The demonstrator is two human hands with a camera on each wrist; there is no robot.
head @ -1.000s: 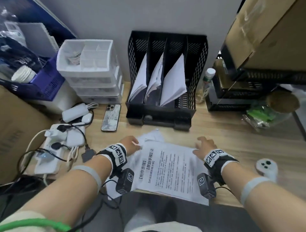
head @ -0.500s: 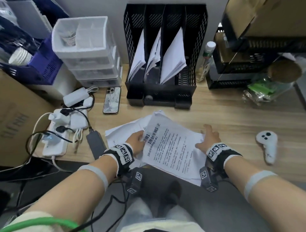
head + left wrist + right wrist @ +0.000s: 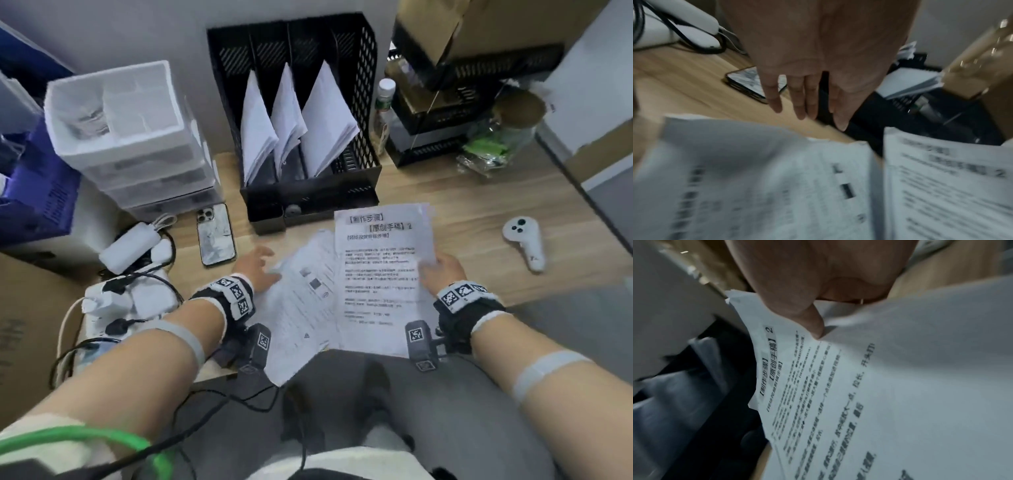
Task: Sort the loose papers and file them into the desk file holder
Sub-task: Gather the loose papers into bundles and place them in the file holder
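My right hand (image 3: 434,266) pinches the right edge of a printed sheet marked "2" (image 3: 376,281), thumb on top (image 3: 812,324), and holds it lifted over the desk's front edge. The sheet's text (image 3: 818,394) faces up. My left hand (image 3: 260,269) hovers with straight fingers (image 3: 807,105) over the desk, holding nothing, just left of the other loose papers (image 3: 301,308) that lie fanned under the lifted sheet. The black mesh file holder (image 3: 308,202) stands against the wall beyond both hands, with white paper bundles (image 3: 325,120) leaning in three of its slots.
A phone (image 3: 216,234) lies left of the holder, beside a white drawer unit (image 3: 130,137) and a power strip with chargers and cables (image 3: 130,294). A white controller (image 3: 524,241) lies at the right. A bottle (image 3: 383,102) and stacked black trays (image 3: 445,113) stand right of the holder.
My right hand has lifted the sheet marked "2" and swung it rightwards off the pile. My left hand has let go of its left edge and opened.
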